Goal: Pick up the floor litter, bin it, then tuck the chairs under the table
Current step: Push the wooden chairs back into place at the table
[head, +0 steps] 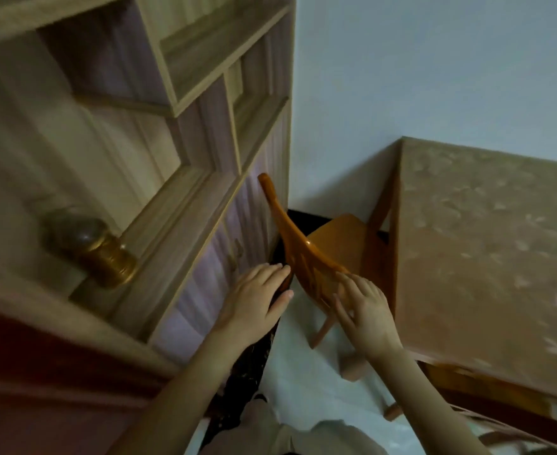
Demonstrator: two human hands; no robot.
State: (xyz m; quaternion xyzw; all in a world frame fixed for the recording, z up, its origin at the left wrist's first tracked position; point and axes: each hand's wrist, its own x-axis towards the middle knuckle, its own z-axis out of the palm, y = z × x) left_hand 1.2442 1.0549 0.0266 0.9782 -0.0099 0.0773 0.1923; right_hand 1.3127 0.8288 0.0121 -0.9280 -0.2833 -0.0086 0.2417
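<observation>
An orange-brown wooden chair (pixel 306 247) stands between the shelf unit and the table (pixel 487 257), its seat partly under the table's left edge. My right hand (pixel 365 310) lies on the near end of the chair's curved backrest, fingers spread and resting on the wood. My left hand (pixel 257 297) hovers just left of the backrest, fingers apart and fingertips close to its edge, holding nothing. The table wears a tan flowered cloth. No litter shows on the pale floor (pixel 300 372).
A tall wooden shelf unit (pixel 178 178) fills the left side, very close to the chair back, with a glass jar with a gold lid (pixel 90 247) on one shelf. A second chair (pixel 487 399) pokes out under the table's near edge. A pale wall stands behind.
</observation>
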